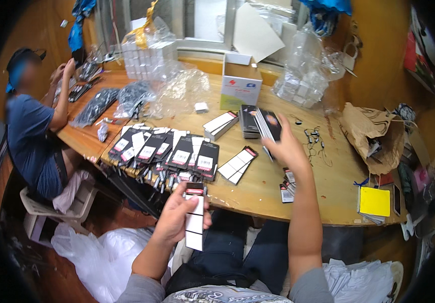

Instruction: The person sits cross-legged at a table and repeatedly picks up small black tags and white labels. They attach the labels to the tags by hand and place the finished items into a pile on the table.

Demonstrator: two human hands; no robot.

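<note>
My left hand point(177, 214) pinches a long narrow card point(194, 224) near the table's front edge. White panels split by black lines cover it, with a red and black band at its top. At the table's middle, my right hand point(285, 144) is closed around the edge of a tilted stack of black cards point(268, 124); its fingertips are partly hidden. Beside that stack lies another pile of black cards point(248, 121). White-panelled cards rest in a block point(220, 124) and in a small fan point(238, 164). Black tagged packs point(179, 155) with white labels are heaped left of the fan.
A white carton point(241, 83) stands at the back, with clear plastic bags point(177, 93) to its left. On the right are a brown paper bag point(369, 136), a yellow pad point(374, 201) and thin black cords point(314, 140). A co-worker point(35, 121) sits at the left.
</note>
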